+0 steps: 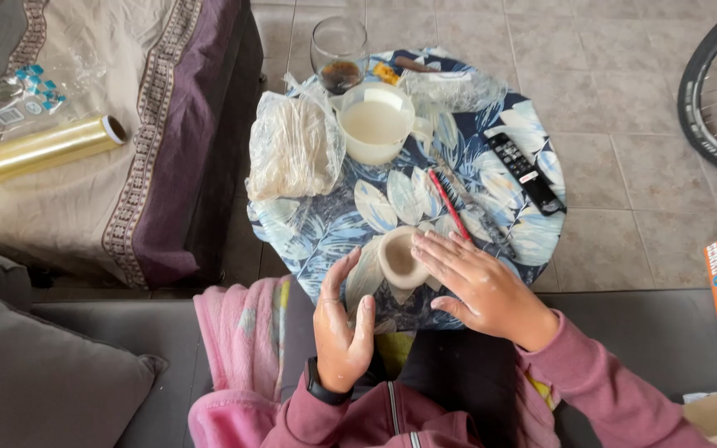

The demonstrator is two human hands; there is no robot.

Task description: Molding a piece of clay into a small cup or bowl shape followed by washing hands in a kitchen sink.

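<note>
A small, pale, hand-formed clay cup stands upright near the front edge of a round surface covered with a blue cloth printed with large pale leaves. The right hand lies flat and open beside it, fingers stretched out together, their tips touching the cup's right wall; its grip holds nothing, only pressing lightly against the clay. The left hand stands on its edge to the left of the cup, palm turned toward it, fingers loosely curved and spread; its grip is wide, and the fingertips seem just short of the clay, though contact cannot be told for certain. Both hands are smeared with pale clay, and a dark watch band sits on the left wrist.

Just beyond the right hand's fingertips a thin red stick tool lies slanting on the cloth, with a grey metal tool beside it. Farther out past that hand rests a black remote control. Beyond the left hand sits a clear plastic bag of pale clay, and next to it a white plastic tub of cloudy water, with a drinking glass holding a dark residue behind it. Far off to the left of the left hand, a roll of clear cling film lies on a beige cover with a purple border.
</note>
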